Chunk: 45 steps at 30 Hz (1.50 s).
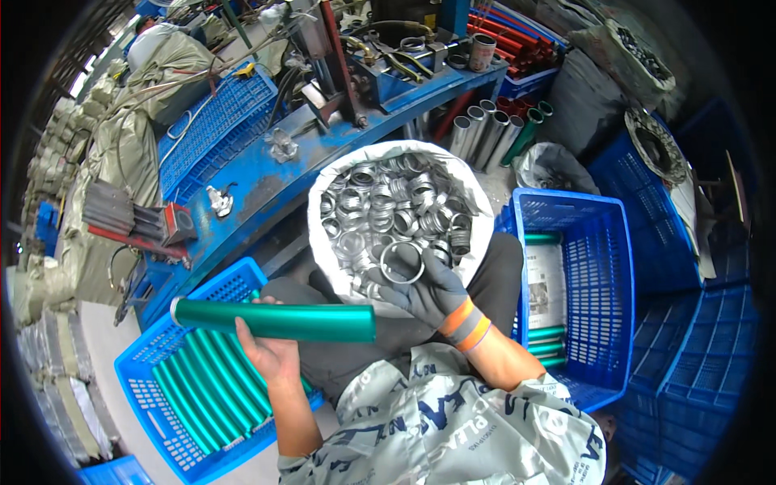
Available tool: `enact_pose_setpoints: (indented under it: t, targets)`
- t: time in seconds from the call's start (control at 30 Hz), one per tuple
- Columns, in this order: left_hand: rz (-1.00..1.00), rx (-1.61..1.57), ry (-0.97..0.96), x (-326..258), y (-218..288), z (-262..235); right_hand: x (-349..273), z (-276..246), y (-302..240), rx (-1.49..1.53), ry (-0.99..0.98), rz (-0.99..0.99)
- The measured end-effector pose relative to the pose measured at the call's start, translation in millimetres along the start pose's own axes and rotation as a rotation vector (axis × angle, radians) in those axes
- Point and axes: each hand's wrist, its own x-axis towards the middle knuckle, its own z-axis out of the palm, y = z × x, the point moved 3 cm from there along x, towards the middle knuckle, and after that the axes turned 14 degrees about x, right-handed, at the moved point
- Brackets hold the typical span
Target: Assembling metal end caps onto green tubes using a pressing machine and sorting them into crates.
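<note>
Left hand (271, 352) grips a green tube (275, 320); gloved right hand (428, 291) pinches a metal ring (402, 263).

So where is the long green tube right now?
In the head view the green tube lies sideways in the left hand, left of centre, above the blue crate of more green tubes and just below the white sack of metal rings.

A blue workbench (267, 174) carries clamps and tools, with bare metal tubes (485, 129) and red tubes (517, 40) beyond it. A blue crate (610, 267) at right holds some green tubes (546, 335) and paper; grey sacks (121, 145) lie at left.
</note>
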Motion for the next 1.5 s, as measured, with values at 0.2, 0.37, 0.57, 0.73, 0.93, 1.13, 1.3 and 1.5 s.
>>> enact_pose_setpoints:
  t: [0.2,0.37,0.57,0.73,0.93,1.13,1.3,1.5]
  targets:
    - [0.03,-0.067,0.075,-11.8,-0.1,6.3,-5.9,-3.2,5.7,0.028,-0.019,0.023]
    - [0.048,-0.071,0.154,-16.6,-0.7,7.5,-1.5,-5.7,9.0,0.103,-0.051,-0.017]
    - [0.04,-0.104,0.156,-16.9,-1.0,3.1,-8.8,-3.7,15.4,-0.004,-0.001,-0.036]
    - [0.056,-0.093,0.154,-17.5,-0.6,2.5,-6.4,17.5,16.2,-0.131,-0.028,-0.057]
    - [0.13,-0.029,0.163,-23.5,-3.4,15.1,-1.9,14.1,10.5,-1.194,-0.009,-0.182]
    - [0.163,0.107,0.157,-28.5,-6.2,8.9,-0.7,8.4,19.4,-0.678,-0.097,-0.159]
    - [0.182,0.161,0.147,-30.6,-9.1,2.2,1.5,-0.8,22.1,-0.632,0.009,-0.088]
    - [0.193,0.181,0.129,-30.3,-14.2,1.7,0.1,9.2,22.2,-0.793,0.03,-0.099]
